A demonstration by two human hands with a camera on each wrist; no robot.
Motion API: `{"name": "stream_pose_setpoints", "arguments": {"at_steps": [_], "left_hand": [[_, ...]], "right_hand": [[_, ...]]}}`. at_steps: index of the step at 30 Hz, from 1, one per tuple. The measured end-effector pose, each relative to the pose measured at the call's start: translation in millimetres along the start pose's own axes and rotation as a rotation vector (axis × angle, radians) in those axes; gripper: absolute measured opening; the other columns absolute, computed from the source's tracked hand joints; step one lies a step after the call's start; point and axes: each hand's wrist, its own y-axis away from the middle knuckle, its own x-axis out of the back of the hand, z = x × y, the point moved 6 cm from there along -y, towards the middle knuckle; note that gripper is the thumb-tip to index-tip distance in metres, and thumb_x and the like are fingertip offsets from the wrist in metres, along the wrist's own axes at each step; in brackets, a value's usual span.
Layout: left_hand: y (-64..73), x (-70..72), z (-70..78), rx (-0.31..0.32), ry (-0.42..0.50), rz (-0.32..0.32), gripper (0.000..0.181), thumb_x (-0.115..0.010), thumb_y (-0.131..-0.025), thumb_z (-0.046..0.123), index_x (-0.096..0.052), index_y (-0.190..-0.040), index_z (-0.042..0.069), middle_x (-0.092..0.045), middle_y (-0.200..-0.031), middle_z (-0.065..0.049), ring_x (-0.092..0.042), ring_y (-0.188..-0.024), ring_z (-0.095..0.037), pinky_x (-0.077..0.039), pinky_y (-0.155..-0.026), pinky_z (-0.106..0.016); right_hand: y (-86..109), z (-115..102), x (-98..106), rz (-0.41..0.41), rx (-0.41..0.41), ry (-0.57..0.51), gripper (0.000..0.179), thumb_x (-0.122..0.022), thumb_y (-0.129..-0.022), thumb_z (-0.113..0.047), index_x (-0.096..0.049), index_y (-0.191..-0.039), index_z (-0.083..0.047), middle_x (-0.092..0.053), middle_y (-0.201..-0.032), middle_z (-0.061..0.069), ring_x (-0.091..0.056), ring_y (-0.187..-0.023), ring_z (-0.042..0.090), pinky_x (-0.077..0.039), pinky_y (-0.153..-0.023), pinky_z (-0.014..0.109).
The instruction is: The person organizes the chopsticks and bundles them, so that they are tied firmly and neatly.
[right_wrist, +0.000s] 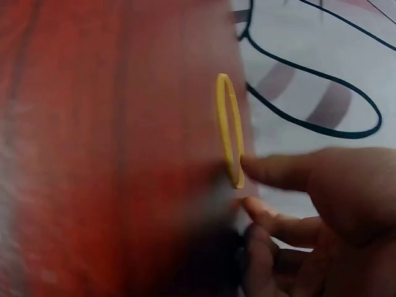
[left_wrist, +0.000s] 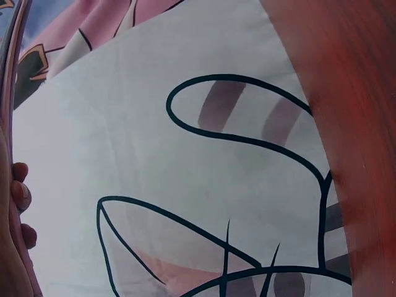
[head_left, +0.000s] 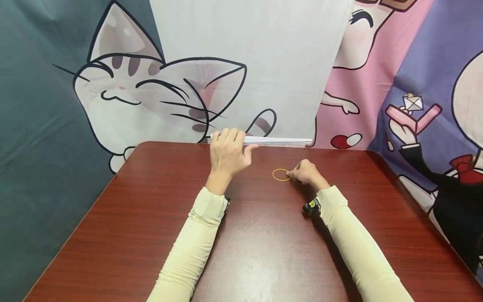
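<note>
1. Head view, left side: the left hand (head_left: pixel 228 154) is at the far edge of the desk (head_left: pixel 124 218), its fingers (head_left: pixel 226 136) close together and curled over the left end of a thin white bundle (head_left: pixel 279 141), the thumb pointing right. The bundle, seen nearly edge-on, runs rightward from the hand; whether it touches the desk, I cannot tell.
2. Head view, right side: the right hand (head_left: pixel 306 173) is nearer the person, pinching the right side of a yellow band (head_left: pixel 281 180). The band forms an oval loop over the desk, below the bundle. Pale sleeves (head_left: pixel 177 264) cover both forearms, and a dark device (head_left: pixel 311 206) sits at the right wrist. Behind hangs a printed backdrop (head_left: pixel 37 96) with a smiling cat (head_left: pixel 102 84).
3. Left wrist view: fingertips (left_wrist: pixel 22 195) show around a thin edge at far left; the rest of the grip is out of sight. The cat's striped tail fills the middle, the desk the right.
4. Right wrist view: thumb and forefinger are clamped on the band's lower end, the other fingers bent below. The loop is long and narrow here; the lower middle is blurred.
</note>
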Motion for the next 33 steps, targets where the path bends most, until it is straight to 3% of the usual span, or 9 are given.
{"name": "stream_pose_setpoints", "arguments": {"at_steps": [3,5,7,10,13,17,23,29,33], "left_hand": [[-1.3,2.3,-1.4,0.012,-0.005,-0.006,0.049,-0.040,-0.085,0.055,-0.054,-0.077,0.009,-0.053,-0.073,-0.005,-0.049,-0.070,-0.026,-0.037,-0.070,-0.040],[-1.2,4.0,-2.3,0.019,-0.008,-0.011,0.049,-0.040,-0.085,0.055,-0.054,-0.077,0.009,-0.052,-0.073,-0.005,-0.049,-0.070,-0.026,-0.037,-0.070,-0.040],[-0.8,5.3,-2.7,0.021,-0.011,-0.012,0.049,-0.040,-0.085,0.055,-0.055,-0.077,0.009,-0.053,-0.073,-0.005,-0.049,-0.071,-0.026,-0.037,-0.070,-0.040],[0.2,6.1,-2.7,0.018,-0.013,-0.012,0.050,-0.039,-0.086,0.055,-0.055,-0.076,0.009,-0.053,-0.072,-0.004,-0.049,-0.070,-0.025,-0.037,-0.069,-0.040],[0.5,7.3,-3.3,0.017,-0.014,-0.005,0.050,-0.039,-0.086,0.056,-0.054,-0.076,0.009,-0.052,-0.071,-0.004,-0.049,-0.070,-0.025,-0.037,-0.070,-0.039],[-0.9,10.9,-5.7,0.022,-0.008,0.007,0.051,-0.039,-0.086,0.056,-0.055,-0.077,0.008,-0.052,-0.071,-0.004,-0.050,-0.071,-0.025,-0.037,-0.071,-0.040],[-2.2,12.7,-7.0,0.032,0.001,-0.013,0.049,-0.039,-0.086,0.055,-0.058,-0.081,0.009,-0.056,-0.076,-0.004,-0.050,-0.074,-0.025,-0.037,-0.073,-0.040],[-0.1,15.1,-5.3,0.033,-0.007,-0.010,0.050,-0.039,-0.085,0.055,-0.056,-0.077,0.009,-0.055,-0.074,-0.005,-0.050,-0.072,-0.026,-0.037,-0.072,-0.040],[-1.5,14.5,-3.8,0.030,0.004,-0.016,0.050,-0.039,-0.086,0.055,-0.057,-0.079,0.009,-0.055,-0.074,-0.004,-0.050,-0.072,-0.025,-0.037,-0.073,-0.040]], "right_hand": [[-1.6,-2.0,-3.3,-0.003,0.041,0.035,0.020,-0.067,-0.081,-0.022,-0.070,-0.072,-0.004,-0.063,-0.071,0.005,-0.055,-0.060,0.018,-0.045,-0.054,0.027],[-1.7,-4.9,-2.2,0.005,0.077,-0.079,0.017,-0.062,-0.083,-0.013,-0.068,-0.077,0.001,-0.063,-0.071,0.006,-0.052,-0.060,0.015,-0.041,-0.053,0.025],[-1.1,-5.7,4.2,0.046,0.074,-0.311,0.016,-0.058,-0.085,-0.009,-0.064,-0.084,0.006,-0.063,-0.071,0.006,-0.052,-0.056,0.011,-0.043,-0.051,0.022],[6.4,-10.3,25.0,0.135,0.075,-0.810,0.012,-0.054,-0.089,-0.002,-0.054,-0.094,0.008,-0.065,-0.072,0.007,-0.059,-0.058,0.010,-0.050,-0.056,0.022],[21.7,-21.8,54.0,0.165,0.147,-1.209,0.007,-0.052,-0.091,0.000,-0.051,-0.097,0.003,-0.066,-0.078,0.008,-0.065,-0.066,0.015,-0.054,-0.062,0.027],[45.4,-48.2,91.2,0.049,0.387,-1.448,0.018,-0.041,-0.090,0.011,-0.054,-0.101,0.005,-0.066,-0.091,0.017,-0.066,-0.073,0.024,-0.054,-0.059,0.030],[74.8,-77.1,124.2,0.040,0.700,-1.494,0.020,-0.049,-0.081,0.023,-0.056,-0.093,0.008,-0.065,-0.096,0.025,-0.066,-0.078,0.029,-0.053,-0.059,0.028],[88.5,-91.9,125.5,0.192,0.691,-1.111,0.020,-0.063,-0.078,0.013,-0.063,-0.098,0.014,-0.068,-0.098,0.017,-0.067,-0.086,0.022,-0.052,-0.074,0.025],[93.5,-97.1,122.8,0.231,0.671,-0.942,0.032,-0.070,-0.073,0.009,-0.062,-0.104,0.014,-0.069,-0.096,0.012,-0.066,-0.084,0.017,-0.051,-0.070,0.023]]}}
